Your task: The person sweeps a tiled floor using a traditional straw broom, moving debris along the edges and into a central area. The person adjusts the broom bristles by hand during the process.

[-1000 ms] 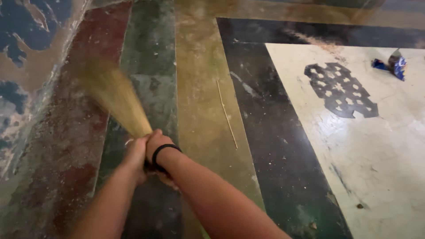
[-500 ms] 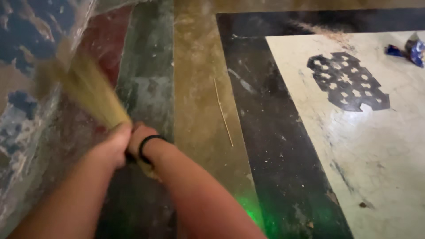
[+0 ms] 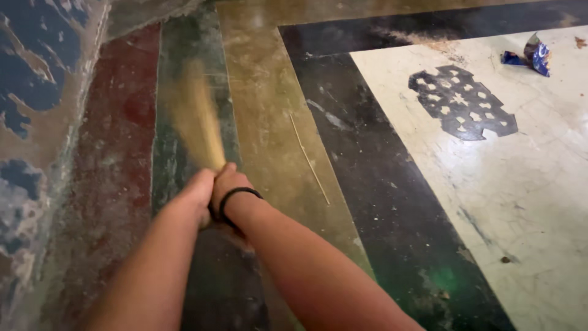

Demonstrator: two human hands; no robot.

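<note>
Gripping a straw broom [image 3: 199, 125], left hand [image 3: 197, 195], right hand [image 3: 230, 186], both clenched.

The only view is from the head, looking steeply down and close on the striped floor [image 3: 269, 110], forearms entering from the lower edge.

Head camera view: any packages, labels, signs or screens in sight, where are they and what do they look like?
Crumpled wrapper: lies on the cream floor panel at the far right, near the black border; blue and silvery, scrunched into an irregular shape.
No labels, signs or screens show.
</note>
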